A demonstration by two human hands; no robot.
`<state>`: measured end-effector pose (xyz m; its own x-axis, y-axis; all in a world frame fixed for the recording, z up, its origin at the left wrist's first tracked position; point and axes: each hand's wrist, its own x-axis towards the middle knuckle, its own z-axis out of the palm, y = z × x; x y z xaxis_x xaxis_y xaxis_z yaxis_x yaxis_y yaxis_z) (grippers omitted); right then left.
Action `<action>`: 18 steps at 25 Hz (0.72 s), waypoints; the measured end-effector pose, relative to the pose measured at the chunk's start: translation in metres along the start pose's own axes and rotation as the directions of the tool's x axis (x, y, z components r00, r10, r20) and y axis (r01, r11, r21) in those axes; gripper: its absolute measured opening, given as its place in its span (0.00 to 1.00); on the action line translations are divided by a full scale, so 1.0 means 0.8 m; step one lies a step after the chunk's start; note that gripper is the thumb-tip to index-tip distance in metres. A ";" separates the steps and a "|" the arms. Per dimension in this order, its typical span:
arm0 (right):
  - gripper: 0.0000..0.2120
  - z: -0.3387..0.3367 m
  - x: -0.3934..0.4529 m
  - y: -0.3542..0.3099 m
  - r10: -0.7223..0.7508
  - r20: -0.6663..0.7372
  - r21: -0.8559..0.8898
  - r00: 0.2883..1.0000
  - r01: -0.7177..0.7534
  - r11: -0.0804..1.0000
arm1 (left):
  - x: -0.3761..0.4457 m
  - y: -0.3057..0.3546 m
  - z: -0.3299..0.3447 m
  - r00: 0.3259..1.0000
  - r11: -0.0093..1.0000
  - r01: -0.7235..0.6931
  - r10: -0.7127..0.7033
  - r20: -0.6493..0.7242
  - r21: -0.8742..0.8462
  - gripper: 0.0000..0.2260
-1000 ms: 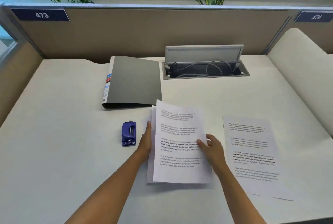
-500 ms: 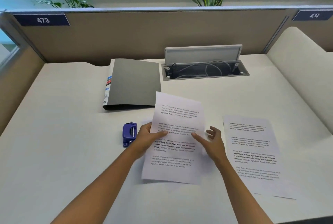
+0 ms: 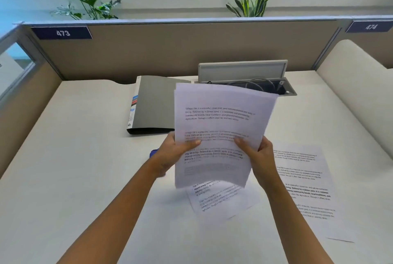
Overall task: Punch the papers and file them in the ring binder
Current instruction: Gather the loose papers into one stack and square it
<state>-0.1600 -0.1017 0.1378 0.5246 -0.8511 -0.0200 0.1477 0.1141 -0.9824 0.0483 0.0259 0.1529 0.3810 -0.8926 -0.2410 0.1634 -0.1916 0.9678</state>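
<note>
I hold a few printed sheets (image 3: 219, 119) upright above the desk. My left hand (image 3: 172, 153) grips their left edge, thumb on the front. My right hand (image 3: 258, 157) grips the right edge the same way. One more printed sheet (image 3: 221, 200) lies on the desk under them, skewed. Another sheet (image 3: 306, 187) lies flat to the right. The grey ring binder (image 3: 153, 104) lies closed at the back, its lower right corner hidden by the held sheets. The blue hole punch (image 3: 153, 153) shows only as a sliver behind my left hand.
A cable box (image 3: 244, 76) with its lid raised is set into the white desk (image 3: 74, 168) at the back. Beige partition walls (image 3: 170, 51) enclose the desk at back and left, with plants behind. A curved white panel (image 3: 357, 85) rises at the right.
Both hands have lifted the sheets off the desk and tipped them upright. One sheet stayed on the desk beneath. The view has tilted up a little.
</note>
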 end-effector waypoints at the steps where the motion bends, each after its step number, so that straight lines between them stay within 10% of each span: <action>1: 0.14 0.003 0.001 -0.009 -0.050 -0.003 0.003 0.999 0.050 0.999 | -0.001 0.007 0.002 0.997 0.997 -0.072 0.072 -0.012 0.010 0.12; 18: 0.18 0.015 -0.002 0.023 -0.052 0.015 -0.149 0.999 0.054 0.987 | 0.006 -0.021 0.015 0.941 0.977 -0.208 0.190 -0.281 -0.036 0.13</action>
<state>-0.1481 -0.0923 0.1223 0.5289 -0.8480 0.0342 0.0493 -0.0095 -0.9987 0.0367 0.0202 0.1364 0.6451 -0.7615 -0.0630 0.1126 0.0132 0.9936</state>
